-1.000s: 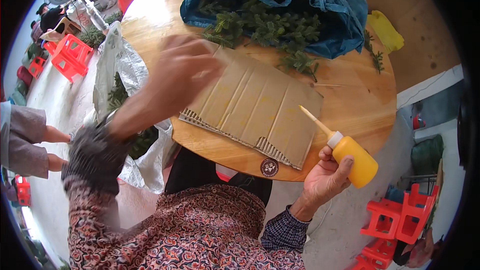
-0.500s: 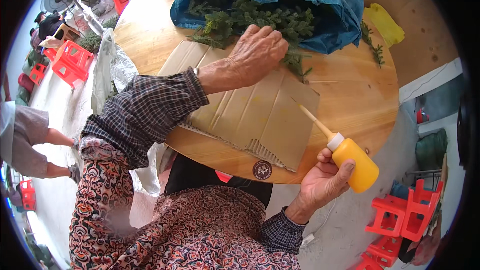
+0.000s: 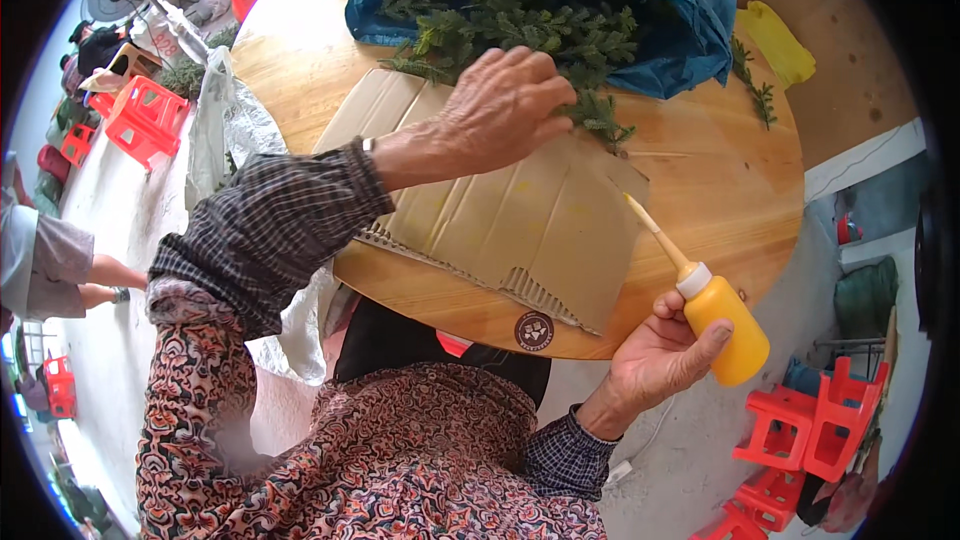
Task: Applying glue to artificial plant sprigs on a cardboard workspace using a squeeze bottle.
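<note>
My left hand (image 3: 505, 110) hovers over the far part of a brown cardboard sheet (image 3: 540, 210), in front of a pile of green fir sprigs (image 3: 530, 25). Its fingers are loosely bent and the thumb stands apart; I see nothing held in it. A small sprig (image 3: 604, 122) lies just right of the fingertips. My right hand (image 3: 665, 355) is wrapped round a yellow squeeze bottle (image 3: 735, 325) with a white collar and a long thin nozzle. The nozzle points up and left, its tip over the cardboard's right edge.
The sprigs spill from a blue plastic bag (image 3: 690, 35) on the round wooden table (image 3: 740, 190). A loose sprig (image 3: 757, 90) and a yellow bag (image 3: 778, 45) lie at the right. Red stools (image 3: 145, 120) stand on the floor, with more stools (image 3: 815, 420) at right. A person (image 3: 60, 260) stands at left.
My left hand has shifted slightly left, and its thumb has parted from the fingers. The right hand still holds the bottle. The person at left has moved a little, and the view has shifted slightly.
</note>
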`<move>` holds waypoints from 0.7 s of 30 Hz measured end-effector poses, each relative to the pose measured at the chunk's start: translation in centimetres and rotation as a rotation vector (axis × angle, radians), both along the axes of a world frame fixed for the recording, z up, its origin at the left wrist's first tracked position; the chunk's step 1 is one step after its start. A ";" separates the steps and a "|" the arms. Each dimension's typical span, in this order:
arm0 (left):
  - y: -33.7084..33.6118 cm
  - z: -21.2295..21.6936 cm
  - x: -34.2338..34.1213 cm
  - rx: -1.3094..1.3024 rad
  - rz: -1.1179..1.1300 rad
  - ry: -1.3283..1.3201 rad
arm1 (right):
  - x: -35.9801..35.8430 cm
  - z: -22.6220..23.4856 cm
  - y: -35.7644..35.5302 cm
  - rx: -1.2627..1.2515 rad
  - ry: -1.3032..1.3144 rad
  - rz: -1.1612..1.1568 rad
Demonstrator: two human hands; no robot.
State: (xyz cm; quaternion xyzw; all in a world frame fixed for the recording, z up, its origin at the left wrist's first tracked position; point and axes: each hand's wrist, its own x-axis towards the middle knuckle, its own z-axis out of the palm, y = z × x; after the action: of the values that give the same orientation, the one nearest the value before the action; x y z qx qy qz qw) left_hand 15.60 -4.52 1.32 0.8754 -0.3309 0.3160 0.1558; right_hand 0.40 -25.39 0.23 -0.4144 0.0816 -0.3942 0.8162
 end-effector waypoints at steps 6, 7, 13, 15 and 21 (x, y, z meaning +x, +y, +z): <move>-1.4 0.4 1.2 0.136 0.016 -0.065 | 0.3 0.1 -0.1 -0.001 0.026 -0.016; -1.2 0.7 1.0 0.145 0.000 -0.107 | 0.2 0.2 -0.2 -0.001 0.026 -0.010; 2.2 1.3 -5.5 0.157 -0.050 -0.244 | 0.3 -0.4 -0.6 0.016 0.023 0.027; 3.0 0.9 -8.4 0.104 -0.077 -0.064 | 0.4 -0.7 -0.7 0.022 0.006 0.030; 3.4 -0.6 -11.4 -0.041 -0.097 0.245 | 0.2 -0.9 -0.9 0.003 0.000 0.077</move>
State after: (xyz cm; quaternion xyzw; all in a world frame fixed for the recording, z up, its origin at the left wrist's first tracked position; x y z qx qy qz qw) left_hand 4.17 -1.14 0.71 0.8871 -0.3446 0.2054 0.2282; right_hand 0.60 -26.25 -0.66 -0.4161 0.0660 -0.3622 0.8314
